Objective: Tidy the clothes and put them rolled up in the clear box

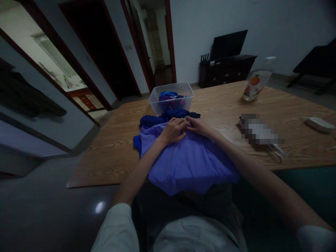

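Note:
A purple-blue shirt [189, 162] lies spread over the near edge of the wooden table [123, 140] and hangs toward my lap. My left hand [173, 130] and my right hand [198, 126] meet at the shirt's far edge, fingers curled and pinching the cloth there. Just beyond my hands lies a darker blue garment [154, 120]. Behind that stands a clear plastic tub [172, 98] with several coloured clothes in it.
A bottle with a fruit label [256, 84] stands at the table's far right. A blurred flat object [258, 131] and a white remote-like thing [319, 123] lie to the right. Doorways open at the left; a dark cabinet [225, 70] stands against the back wall.

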